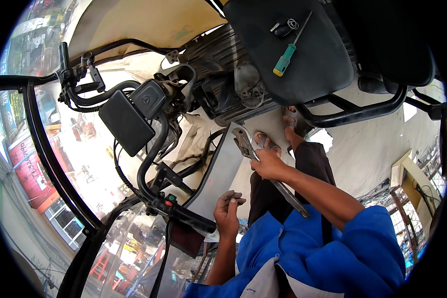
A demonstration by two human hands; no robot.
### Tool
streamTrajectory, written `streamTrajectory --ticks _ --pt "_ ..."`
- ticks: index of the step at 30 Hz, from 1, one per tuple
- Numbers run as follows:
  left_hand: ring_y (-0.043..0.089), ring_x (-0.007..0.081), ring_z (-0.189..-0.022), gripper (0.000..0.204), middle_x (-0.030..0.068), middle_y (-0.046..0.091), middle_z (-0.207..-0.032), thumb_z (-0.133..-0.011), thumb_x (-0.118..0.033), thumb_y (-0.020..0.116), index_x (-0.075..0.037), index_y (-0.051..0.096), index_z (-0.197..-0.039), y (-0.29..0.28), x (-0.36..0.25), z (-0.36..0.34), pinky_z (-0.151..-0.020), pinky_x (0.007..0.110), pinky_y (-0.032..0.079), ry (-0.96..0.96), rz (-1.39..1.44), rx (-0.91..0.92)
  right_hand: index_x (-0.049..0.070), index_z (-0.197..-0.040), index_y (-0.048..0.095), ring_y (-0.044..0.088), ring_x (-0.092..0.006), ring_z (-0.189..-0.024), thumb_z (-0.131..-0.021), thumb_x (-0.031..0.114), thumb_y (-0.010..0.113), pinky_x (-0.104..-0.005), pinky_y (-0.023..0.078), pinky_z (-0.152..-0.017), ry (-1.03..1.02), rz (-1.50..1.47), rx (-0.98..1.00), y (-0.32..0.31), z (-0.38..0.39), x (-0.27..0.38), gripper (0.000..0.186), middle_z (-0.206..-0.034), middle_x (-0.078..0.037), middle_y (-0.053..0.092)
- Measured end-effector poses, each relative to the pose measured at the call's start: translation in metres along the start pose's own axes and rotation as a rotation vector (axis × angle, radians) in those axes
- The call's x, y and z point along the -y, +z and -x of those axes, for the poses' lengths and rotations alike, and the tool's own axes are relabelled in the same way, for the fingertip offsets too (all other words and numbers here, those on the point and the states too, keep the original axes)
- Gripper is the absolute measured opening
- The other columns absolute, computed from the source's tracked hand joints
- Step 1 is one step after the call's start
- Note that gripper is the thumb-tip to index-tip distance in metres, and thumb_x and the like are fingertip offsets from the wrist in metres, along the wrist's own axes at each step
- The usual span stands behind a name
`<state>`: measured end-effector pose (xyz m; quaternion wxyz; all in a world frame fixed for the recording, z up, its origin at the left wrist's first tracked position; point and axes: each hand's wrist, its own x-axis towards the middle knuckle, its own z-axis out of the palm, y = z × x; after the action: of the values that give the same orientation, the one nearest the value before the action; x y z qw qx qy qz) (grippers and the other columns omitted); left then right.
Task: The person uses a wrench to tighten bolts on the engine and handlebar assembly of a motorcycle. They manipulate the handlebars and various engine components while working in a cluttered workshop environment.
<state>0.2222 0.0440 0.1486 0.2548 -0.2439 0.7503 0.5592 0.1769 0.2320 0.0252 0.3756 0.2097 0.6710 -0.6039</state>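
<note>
Right hand [268, 165]: below the black seat [328, 62]; fingers wrapped firmly round the wrench [289, 195] close behind its head; handle under the palm hidden.
Wrench: below the seat, slanting toward the blue shirt [328, 258]; worn grey metal, hooked head, long narrow handle; finer jaw detail hard to make out.
Left hand [227, 213]: below and left of the seat, near the handlebar grip [196, 219]; fingers loosely curled, nothing visible in them; fingertips dark-smudged, inside of the palm partly hidden.
Feet [265, 142]: below the seat's lower edge, in open footwear; one partly hidden behind the right hand.
Screwdriver [285, 60]: on the seat; slim metal shank, green handle, yellow end.
Key fob [282, 30]: on the seat, left of the shank; dark, rounded, with metal ring; small, details unclear.
Seat: smooth matt black, rounded corners; top cut off.
Ribbed mat [214, 53]: left of the seat, partly covered by it.
Handlebar [143, 171]: left of the seat; bent black tube.
Flat box [126, 122]: beside the handlebar; black, rectangular.
</note>
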Motion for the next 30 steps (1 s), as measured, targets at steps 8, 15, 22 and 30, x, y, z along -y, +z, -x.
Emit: streamTrajectory --ticks 8,15,22,30 --pt "0.068 0.0213 -0.09 0.021 0.015 0.068 -0.105 -0.1 -0.004 0.051 0.004 0.058 -0.117 0.0 0.012 -0.017 -0.086 0.034 0.054 0.081 -0.003 -0.008 -0.009 -0.084 0.063 0.067 -0.0448 -0.079 -0.084 0.024 0.059 -0.0499 0.053 -0.077 0.019 -0.04 -0.056 0.01 -0.011 -0.031 0.033 -0.078 -0.031 0.065" --pt "0.067 0.0208 -0.092 0.023 0.0143 0.067 -0.107 -0.099 -0.004 0.053 0.005 0.057 -0.12 0.013 0.028 -0.055 -0.087 0.034 0.054 0.236 0.029 -0.012 -0.008 -0.081 0.064 0.067 -0.0375 -0.062 -0.085 0.018 0.057 -0.0451 0.057 -0.069 -0.02 0.002 0.003 0.022 -0.045 -0.059 0.028 -0.061 -0.021 0.065" --pt "0.065 0.0191 -0.096 0.026 0.0144 0.064 -0.112 -0.099 -0.002 0.051 0.007 0.054 -0.123 0.05 0.041 -0.097 -0.09 0.032 0.052 0.315 0.077 -0.081 -0.012 -0.087 0.063 0.068 -0.0338 -0.054 -0.085 0.015 0.057 -0.0427 0.057 -0.064 0.047 0.036 0.074 0.028 -0.09 -0.12 0.028 -0.066 -0.026 0.065" --pt "0.066 0.0194 -0.095 0.024 0.0152 0.065 -0.113 -0.098 -0.003 0.054 0.006 0.056 -0.12 0.067 0.076 -0.089 -0.089 0.033 0.052 0.166 0.217 -0.141 -0.014 -0.083 0.06 0.067 -0.0255 -0.055 -0.094 0.03 0.064 -0.038 0.055 -0.046 0.149 0.277 0.147 0.036 -0.122 -0.204 0.046 -0.07 -0.019 0.065"
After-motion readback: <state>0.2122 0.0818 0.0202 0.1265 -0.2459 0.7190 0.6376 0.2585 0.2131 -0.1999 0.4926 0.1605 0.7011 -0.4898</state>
